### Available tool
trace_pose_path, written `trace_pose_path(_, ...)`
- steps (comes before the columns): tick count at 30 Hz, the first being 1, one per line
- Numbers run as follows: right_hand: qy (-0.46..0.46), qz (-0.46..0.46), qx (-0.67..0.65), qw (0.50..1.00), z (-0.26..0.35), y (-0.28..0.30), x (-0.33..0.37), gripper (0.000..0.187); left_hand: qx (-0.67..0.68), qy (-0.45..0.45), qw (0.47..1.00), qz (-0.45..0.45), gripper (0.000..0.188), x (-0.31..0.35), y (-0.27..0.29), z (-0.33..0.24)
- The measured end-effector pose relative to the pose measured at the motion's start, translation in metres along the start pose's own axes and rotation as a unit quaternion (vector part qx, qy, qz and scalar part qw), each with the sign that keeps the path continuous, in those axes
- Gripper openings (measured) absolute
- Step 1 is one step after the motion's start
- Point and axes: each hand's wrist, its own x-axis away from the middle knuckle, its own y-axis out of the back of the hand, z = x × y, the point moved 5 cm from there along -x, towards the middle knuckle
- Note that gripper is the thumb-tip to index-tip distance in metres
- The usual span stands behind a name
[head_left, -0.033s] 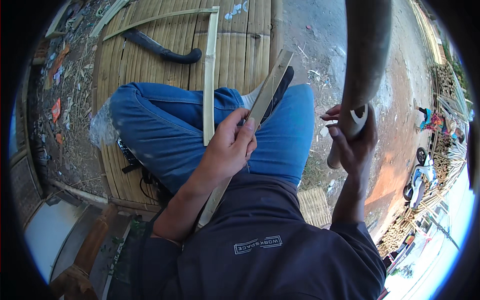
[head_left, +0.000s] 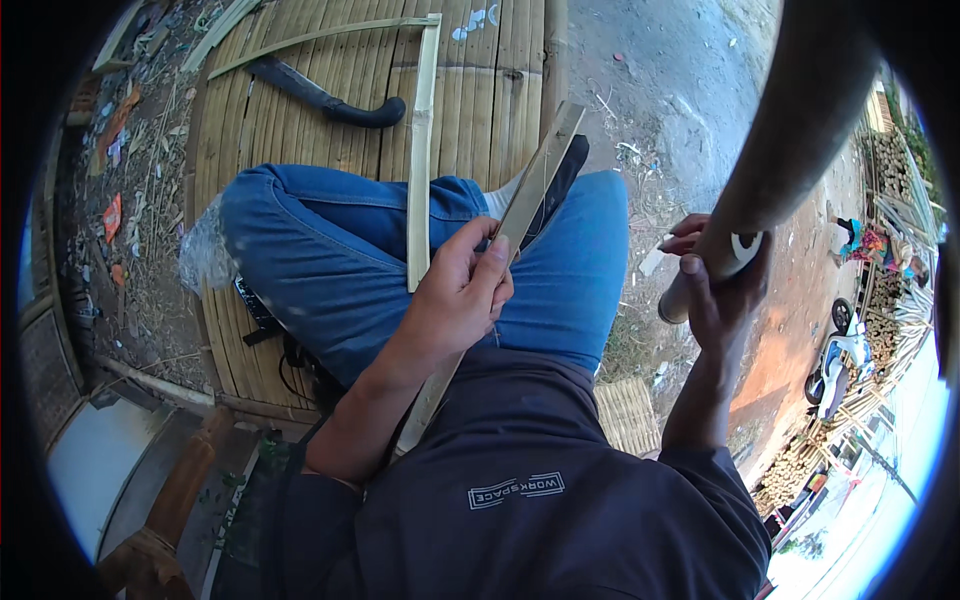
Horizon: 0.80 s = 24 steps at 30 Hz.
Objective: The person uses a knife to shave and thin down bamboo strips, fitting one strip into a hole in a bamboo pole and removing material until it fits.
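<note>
My left hand [head_left: 465, 275] pinches a long flat bamboo strip [head_left: 535, 185] between thumb and fingers. The strip runs slantwise over my lap, its lower part passing behind my forearm along the dark shirt. Under its upper end a black flat piece [head_left: 572, 165] lies against my right leg. My right hand [head_left: 725, 290] is closed round the narrow grip of a thick grey-brown curved tool [head_left: 800, 130], held off to the right of my knee. A pale curved opening shows where grip and broad part meet. The tool's far end leaves the picture, so its exact kind is unclear.
A second bamboo strip [head_left: 420, 160], bent at a sharp angle, leans over my leg onto the slatted bamboo platform [head_left: 480, 110]. A black-handled machete [head_left: 325, 102] lies there too. Farther right are a motorbike [head_left: 837, 360], stacked poles [head_left: 885, 170] and a person [head_left: 880, 243].
The curved tool has tilted over to the upper right, and my right hand has shifted slightly rightward with it. My left hand and its strip stay in place.
</note>
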Motion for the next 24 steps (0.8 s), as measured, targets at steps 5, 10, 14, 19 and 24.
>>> trace_pose_path(5,0.018,0.094,0.281,0.955,-0.015,-0.016,0.001,0.041,-0.01,-0.007,1.0,-0.01,0.023,-0.001,-0.003,-0.001)
trace_pose_path(10,0.062,-0.092,0.159,0.981,0.01,0.018,0.007,0.031,0.006,0.006,1.0,-0.019,0.023,-0.001,0.005,0.012)
trace_pose_path(14,-0.029,0.198,0.411,0.889,-0.009,-0.023,-0.005,0.034,0.042,0.033,0.999,-0.004,0.023,-0.017,-0.004,0.009)
trace_pose_path(19,0.142,-0.061,0.281,0.947,0.009,0.015,0.01,0.036,0.06,0.06,0.996,-0.019,0.023,-0.011,0.002,0.021)
trace_pose_path(24,0.01,0.214,0.503,0.837,-0.022,-0.018,-0.009,0.037,-0.001,0.033,0.999,-0.013,0.023,-0.021,-0.001,0.017)
